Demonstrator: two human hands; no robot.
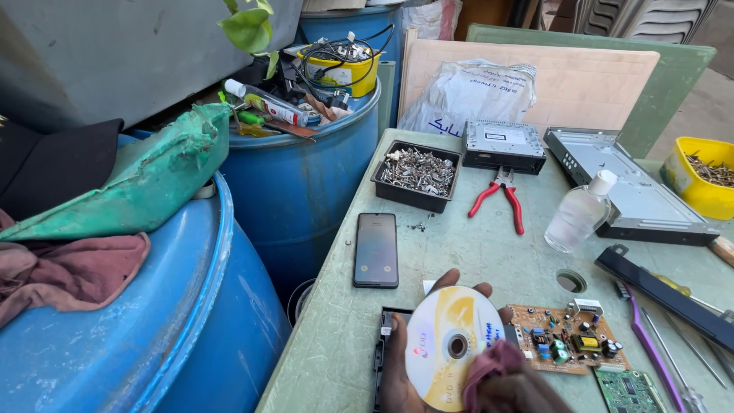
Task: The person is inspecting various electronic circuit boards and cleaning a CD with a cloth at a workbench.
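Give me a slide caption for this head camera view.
Left hand holds a disc while the right hand presses a cloth on it.

The disc [447, 344] hides most of the left hand [405, 382]; only fingertips show round its rim. The right hand [516, 390] is cut off by the near edge, a pink cloth [489, 365] covering its fingers. Under the disc, a black tray [380, 344] (mostly hidden) pokes out left.
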